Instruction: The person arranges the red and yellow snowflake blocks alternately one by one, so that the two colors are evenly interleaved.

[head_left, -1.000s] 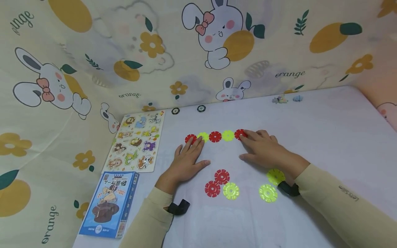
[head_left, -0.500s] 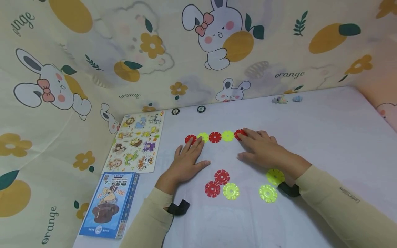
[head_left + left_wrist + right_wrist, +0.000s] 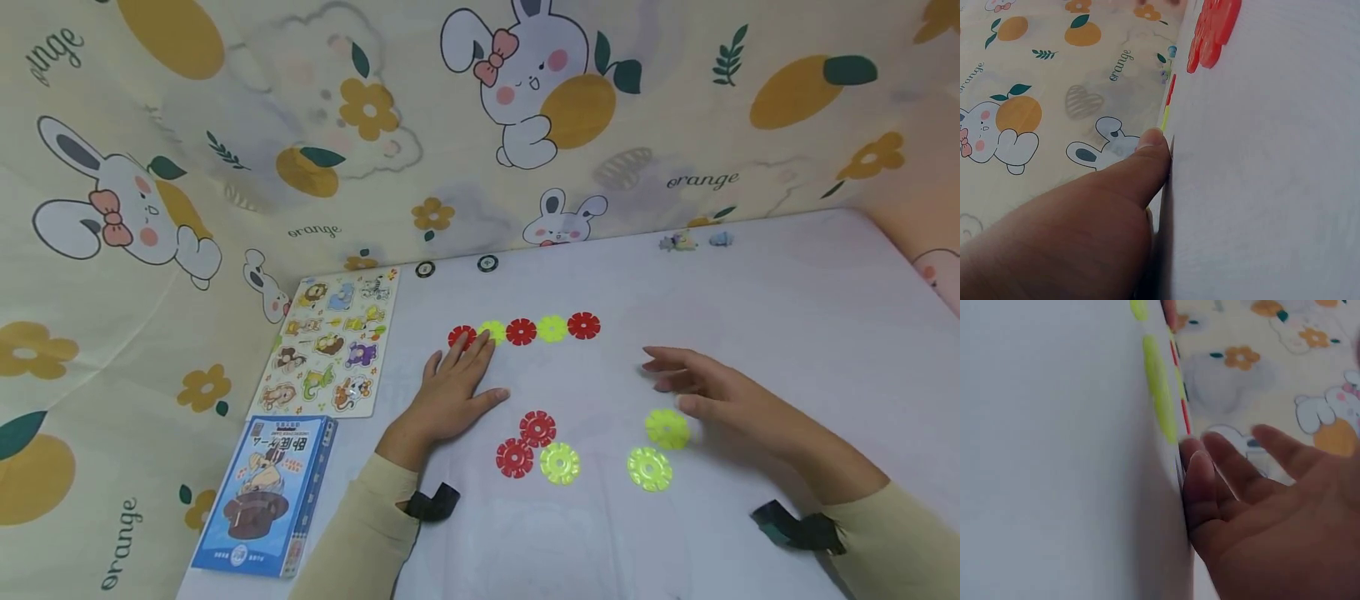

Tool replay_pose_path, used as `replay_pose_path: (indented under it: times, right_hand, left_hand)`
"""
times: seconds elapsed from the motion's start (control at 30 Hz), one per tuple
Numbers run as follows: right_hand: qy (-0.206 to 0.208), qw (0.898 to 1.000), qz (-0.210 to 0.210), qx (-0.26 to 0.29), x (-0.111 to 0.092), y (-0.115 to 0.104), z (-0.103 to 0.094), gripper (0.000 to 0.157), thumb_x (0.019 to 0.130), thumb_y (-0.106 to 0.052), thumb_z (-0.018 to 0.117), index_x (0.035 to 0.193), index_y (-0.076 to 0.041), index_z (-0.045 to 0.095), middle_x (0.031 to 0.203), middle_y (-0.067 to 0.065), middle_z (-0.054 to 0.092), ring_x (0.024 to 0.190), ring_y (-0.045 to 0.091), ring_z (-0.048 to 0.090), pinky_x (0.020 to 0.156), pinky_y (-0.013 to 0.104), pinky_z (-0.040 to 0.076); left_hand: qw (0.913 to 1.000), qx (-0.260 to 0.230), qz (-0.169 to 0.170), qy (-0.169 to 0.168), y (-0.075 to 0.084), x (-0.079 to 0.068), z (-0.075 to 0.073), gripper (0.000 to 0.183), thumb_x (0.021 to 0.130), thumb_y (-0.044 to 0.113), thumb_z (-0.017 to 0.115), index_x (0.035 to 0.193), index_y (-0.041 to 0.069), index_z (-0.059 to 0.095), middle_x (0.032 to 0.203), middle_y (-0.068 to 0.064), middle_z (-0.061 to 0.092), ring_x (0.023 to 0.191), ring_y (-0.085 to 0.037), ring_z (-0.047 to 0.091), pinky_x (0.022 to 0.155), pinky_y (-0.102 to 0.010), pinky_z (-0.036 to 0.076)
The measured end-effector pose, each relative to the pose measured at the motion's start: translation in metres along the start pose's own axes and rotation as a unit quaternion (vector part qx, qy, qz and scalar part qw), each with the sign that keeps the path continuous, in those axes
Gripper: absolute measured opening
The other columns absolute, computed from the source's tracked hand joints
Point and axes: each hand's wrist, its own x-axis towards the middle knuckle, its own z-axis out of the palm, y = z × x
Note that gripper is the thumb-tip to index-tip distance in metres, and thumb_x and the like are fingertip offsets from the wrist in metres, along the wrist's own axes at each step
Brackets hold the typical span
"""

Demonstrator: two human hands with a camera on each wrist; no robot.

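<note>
My left hand (image 3: 453, 402) lies flat on the table, its straight fingertips touching the left red disc (image 3: 462, 337) and the yellow-green disc (image 3: 491, 332) beside it. These belong to a row of notched flower-shaped plastic discs that goes on with a red disc (image 3: 521, 332), a yellow-green disc (image 3: 552, 328) and a red disc (image 3: 583, 326). My right hand (image 3: 720, 392) is over the table right of the row, fingers loosely bent and holding nothing. Nearest to it lies a loose yellow-green disc (image 3: 667, 429). In the right wrist view the right hand (image 3: 1260, 500) shows its palm side.
Nearer me lie two red discs (image 3: 537, 428) and a yellow-green disc (image 3: 560, 463); another yellow-green disc (image 3: 649, 469) is to the right. A blue box (image 3: 262, 496) and an animal picture board (image 3: 326, 342) stand left. Two black rings (image 3: 487, 263) and small figures (image 3: 678, 242) sit at the back.
My right hand has let go of the right-end red disc and drawn back to the right and toward me. The left hand stays in place, and the row looks unmoved.
</note>
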Motion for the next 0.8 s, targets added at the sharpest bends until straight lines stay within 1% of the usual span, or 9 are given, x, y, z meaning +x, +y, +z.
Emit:
replay_pose_path:
  times: [0.13,0.23,0.3,0.4,0.47,0.57,0.63,0.7,0.8]
  right_hand:
    - [-0.004,0.998,0.022,-0.054,-0.021,0.008,-0.001,0.063,0.087,-0.029,0.072,0.143,-0.023,0.043,0.136,-0.005,0.050,0.119,0.012,0.045,0.090,0.017,0.039]
    - [-0.003,0.994,0.041,-0.101,-0.026,0.012,0.001,0.062,0.080,-0.043,0.076,0.134,-0.025,0.054,0.129,-0.009,0.050,0.117,0.009,0.043,0.091,0.010,0.034]
    - [0.002,0.990,0.024,-0.136,-0.026,0.014,0.004,0.055,0.076,-0.044,0.078,0.125,-0.026,0.060,0.121,-0.010,0.050,0.113,0.011,0.043,0.092,0.008,0.031]
    - [0.007,0.983,0.014,-0.182,-0.021,0.012,0.007,0.044,0.074,-0.037,0.083,0.112,-0.025,0.063,0.111,-0.012,0.050,0.106,0.012,0.044,0.089,0.013,0.036]
    - [0.004,0.985,0.015,-0.175,-0.017,0.010,0.007,0.039,0.074,-0.027,0.084,0.105,-0.025,0.061,0.105,-0.011,0.053,0.100,0.013,0.047,0.086,0.018,0.041]
    - [0.002,0.990,0.060,-0.126,-0.009,0.007,0.005,0.033,0.079,-0.023,0.080,0.102,-0.023,0.058,0.095,-0.008,0.058,0.090,0.015,0.052,0.075,0.025,0.047]
    - [0.015,0.992,0.082,-0.090,-0.003,0.008,0.003,0.026,0.084,-0.026,0.076,0.103,-0.023,0.058,0.091,-0.003,0.059,0.085,0.019,0.053,0.068,0.025,0.049]
    - [0.037,0.992,0.097,-0.066,0.007,0.011,-0.001,0.022,0.088,-0.028,0.072,0.104,-0.021,0.059,0.090,0.001,0.058,0.084,0.022,0.053,0.064,0.026,0.049]
    - [0.072,0.989,0.120,-0.045,0.024,0.016,-0.006,0.024,0.091,-0.029,0.067,0.110,-0.017,0.057,0.094,0.006,0.056,0.083,0.025,0.053,0.062,0.028,0.051]
  left_hand:
    - [1.0000,0.003,-0.002,0.000,0.001,0.000,0.000,0.083,0.089,0.073,0.032,0.155,0.024,0.016,0.159,0.009,0.005,0.144,-0.022,-0.002,0.110,-0.057,0.001]
    - [1.0000,0.004,-0.003,0.003,0.001,0.000,0.000,0.082,0.089,0.072,0.033,0.155,0.024,0.017,0.159,0.009,0.006,0.144,-0.022,-0.001,0.110,-0.057,0.002]
    - [1.0000,0.002,-0.003,0.002,0.002,0.000,0.000,0.082,0.090,0.071,0.033,0.154,0.024,0.017,0.159,0.009,0.006,0.144,-0.022,-0.001,0.110,-0.057,0.002]
    - [1.0000,0.000,-0.003,-0.001,0.001,0.000,-0.001,0.082,0.090,0.071,0.033,0.155,0.024,0.016,0.159,0.009,0.005,0.144,-0.022,-0.001,0.110,-0.057,0.001]
    - [1.0000,-0.001,-0.002,-0.003,0.001,0.000,-0.002,0.083,0.089,0.072,0.032,0.155,0.024,0.016,0.159,0.009,0.005,0.144,-0.022,-0.001,0.110,-0.057,0.001]
    - [1.0000,-0.003,-0.002,-0.003,0.001,0.000,-0.002,0.083,0.089,0.072,0.032,0.155,0.024,0.016,0.159,0.009,0.004,0.144,-0.022,-0.002,0.109,-0.057,0.001]
    - [1.0000,-0.004,-0.002,-0.002,0.001,0.000,-0.002,0.083,0.089,0.072,0.033,0.155,0.024,0.016,0.159,0.009,0.004,0.144,-0.022,-0.002,0.109,-0.057,0.001]
    - [1.0000,-0.004,-0.001,-0.003,0.001,0.000,-0.001,0.083,0.089,0.072,0.033,0.155,0.024,0.016,0.159,0.010,0.004,0.144,-0.022,-0.003,0.109,-0.057,0.001]
    - [1.0000,-0.003,-0.002,-0.004,0.001,0.000,-0.001,0.083,0.089,0.071,0.034,0.155,0.024,0.015,0.159,0.010,0.003,0.144,-0.022,-0.003,0.109,-0.057,0.001]
